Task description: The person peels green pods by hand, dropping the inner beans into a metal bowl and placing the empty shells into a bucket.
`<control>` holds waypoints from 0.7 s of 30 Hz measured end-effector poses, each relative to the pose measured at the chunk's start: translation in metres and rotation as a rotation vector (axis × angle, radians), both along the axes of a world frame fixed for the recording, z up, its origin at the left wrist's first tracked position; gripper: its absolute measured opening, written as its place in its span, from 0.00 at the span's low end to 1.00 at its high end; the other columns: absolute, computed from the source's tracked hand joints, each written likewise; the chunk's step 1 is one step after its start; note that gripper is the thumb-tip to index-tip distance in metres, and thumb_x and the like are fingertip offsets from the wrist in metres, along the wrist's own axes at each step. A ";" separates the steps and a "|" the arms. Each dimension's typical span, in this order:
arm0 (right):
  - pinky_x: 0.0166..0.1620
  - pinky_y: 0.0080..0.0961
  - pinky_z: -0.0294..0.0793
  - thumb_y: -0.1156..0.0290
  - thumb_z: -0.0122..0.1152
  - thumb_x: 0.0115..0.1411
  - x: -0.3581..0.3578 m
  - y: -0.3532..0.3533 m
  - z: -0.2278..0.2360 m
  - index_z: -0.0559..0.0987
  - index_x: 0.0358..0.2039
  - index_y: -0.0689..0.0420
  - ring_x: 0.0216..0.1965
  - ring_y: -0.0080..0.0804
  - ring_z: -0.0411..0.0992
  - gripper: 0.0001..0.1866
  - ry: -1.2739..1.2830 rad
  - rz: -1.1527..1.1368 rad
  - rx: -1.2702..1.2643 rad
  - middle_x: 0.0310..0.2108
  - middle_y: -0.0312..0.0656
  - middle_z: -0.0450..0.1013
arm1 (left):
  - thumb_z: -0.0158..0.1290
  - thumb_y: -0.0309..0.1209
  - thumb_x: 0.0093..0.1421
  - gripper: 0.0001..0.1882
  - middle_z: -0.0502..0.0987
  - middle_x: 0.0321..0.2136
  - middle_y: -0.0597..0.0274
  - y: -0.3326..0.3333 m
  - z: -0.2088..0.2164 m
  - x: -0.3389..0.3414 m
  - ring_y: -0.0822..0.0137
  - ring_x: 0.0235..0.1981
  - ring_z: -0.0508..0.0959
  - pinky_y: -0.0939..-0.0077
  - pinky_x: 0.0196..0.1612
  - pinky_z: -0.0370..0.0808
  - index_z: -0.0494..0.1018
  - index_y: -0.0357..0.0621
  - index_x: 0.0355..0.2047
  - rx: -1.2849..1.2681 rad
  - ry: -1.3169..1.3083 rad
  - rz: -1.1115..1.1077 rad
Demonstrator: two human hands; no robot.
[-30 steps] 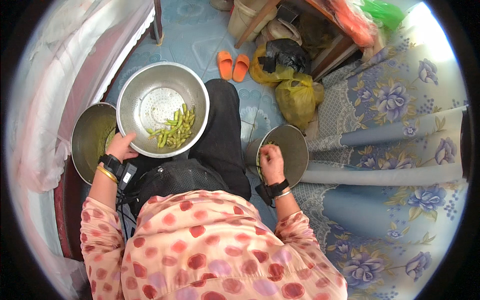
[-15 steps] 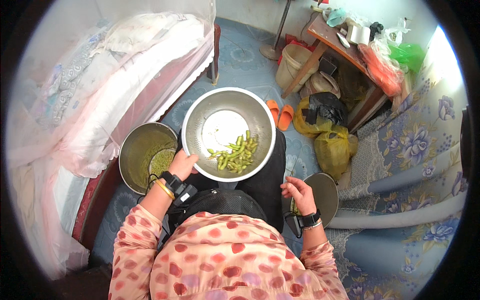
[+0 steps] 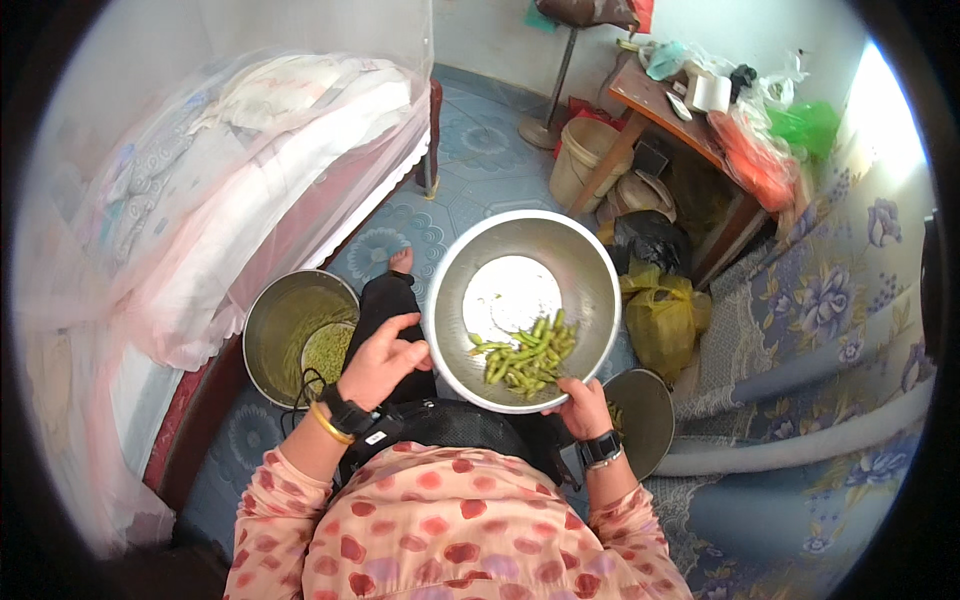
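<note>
Blue patterned floor tiles [image 3: 480,170] leave only a narrow strip of open room, hemmed by a bed under a pink mosquito net [image 3: 230,190] on one side and a floral blue sofa [image 3: 830,330] on the other.

Over the person's lap sits a large steel bowl [image 3: 520,250], the landmark here. The left hand [image 3: 385,360] curls around the bowl's left rim, fingers closed on the edge. The right hand [image 3: 583,405] grips the near right rim, thumb over the lip, just beside the pile inside. Both wrists carry dark watches, and the left also a yellow bangle.

Green bean pods [image 3: 525,355] lie in a loose heap on the bowl's near side, close to the right hand and apart from the left; the bottom beyond them is bare and shiny.

Left of the bowl, on the floor against the bed, stands a steel pot [image 3: 275,310] with a smaller dish of shelled green beans [image 3: 328,350] in it, just below the left hand. Right of the bowl and lower, a round steel lid or plate [image 3: 650,410] lies by the right wrist. Beyond the bowl's right edge a yellow plastic bag [image 3: 665,320] and a black bag [image 3: 650,240] crowd the floor, with a cream bucket [image 3: 585,160] and a cluttered wooden table [image 3: 690,120] further off. A bare foot [image 3: 400,262] shows just past the bowl's left rim.
</note>
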State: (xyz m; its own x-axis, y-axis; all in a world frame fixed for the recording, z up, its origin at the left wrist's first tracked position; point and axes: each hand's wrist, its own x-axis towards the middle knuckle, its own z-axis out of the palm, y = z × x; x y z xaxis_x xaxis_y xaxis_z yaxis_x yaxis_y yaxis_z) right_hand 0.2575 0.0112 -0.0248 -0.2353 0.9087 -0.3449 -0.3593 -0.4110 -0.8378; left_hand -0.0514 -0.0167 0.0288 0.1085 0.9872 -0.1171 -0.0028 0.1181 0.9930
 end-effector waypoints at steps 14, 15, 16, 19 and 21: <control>0.24 0.23 0.70 0.73 0.49 0.52 0.055 -0.026 -0.048 0.72 0.32 0.59 0.24 0.29 0.71 0.07 0.162 -0.538 -0.089 0.27 0.39 0.73 | 0.42 0.31 0.63 0.13 0.74 0.32 0.59 -0.070 0.059 -0.117 0.71 0.32 0.75 0.79 0.38 0.72 0.66 0.37 0.45 0.450 -0.131 0.612; 0.24 0.23 0.70 0.73 0.49 0.52 0.055 -0.027 -0.050 0.72 0.32 0.59 0.23 0.28 0.70 0.07 0.175 -0.543 -0.115 0.26 0.39 0.73 | 0.42 0.31 0.63 0.13 0.74 0.32 0.59 -0.072 0.061 -0.119 0.72 0.32 0.75 0.79 0.38 0.72 0.66 0.37 0.43 0.473 -0.146 0.651; 0.25 0.23 0.70 0.73 0.49 0.52 0.054 -0.029 -0.054 0.71 0.31 0.59 0.22 0.28 0.70 0.06 0.193 -0.533 -0.123 0.25 0.38 0.73 | 0.41 0.32 0.63 0.12 0.74 0.32 0.59 -0.073 0.063 -0.120 0.72 0.31 0.74 0.79 0.37 0.72 0.67 0.37 0.42 0.499 -0.162 0.689; 0.25 0.24 0.70 0.73 0.49 0.52 0.051 -0.031 -0.062 0.71 0.29 0.59 0.21 0.28 0.69 0.05 0.193 -0.507 -0.136 0.23 0.38 0.72 | 0.41 0.32 0.63 0.11 0.74 0.31 0.59 -0.073 0.066 -0.120 0.71 0.30 0.74 0.79 0.37 0.72 0.68 0.37 0.37 0.521 -0.192 0.720; 0.25 0.25 0.71 0.73 0.49 0.52 0.050 -0.032 -0.067 0.71 0.28 0.59 0.21 0.29 0.69 0.05 0.204 -0.477 -0.150 0.22 0.39 0.72 | 0.40 0.32 0.63 0.11 0.74 0.31 0.59 -0.073 0.067 -0.118 0.71 0.30 0.74 0.79 0.36 0.72 0.68 0.37 0.35 0.531 -0.233 0.722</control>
